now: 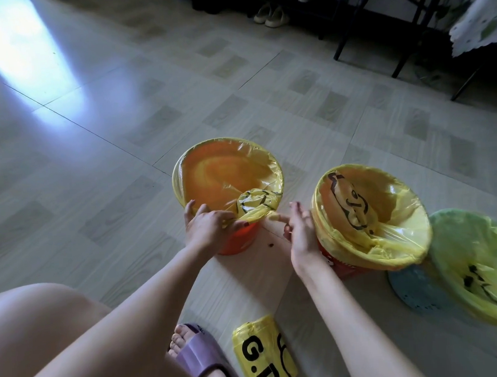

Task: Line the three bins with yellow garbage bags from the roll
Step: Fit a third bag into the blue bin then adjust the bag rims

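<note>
While all three bins already wear bags, the lines below run largest to smallest.

Green round plastic bin (447, 227): far right, lined, partly out of view; fit probably complete.
Middle orange round bin (338, 267): yellow film folded over its rim.
Left orange round bin (236, 242): yellow thin plastic garbage bag (254, 208) bunched at near rim; light, limp, slippery, tears easily, so take the gathered edge.
Yellow printed bag roll (264, 355): on floor by the sandal.
Left hand (209, 229): pinching the bunched edge.
Right hand (300, 231): fingers relaxed, holding nothing.
</note>
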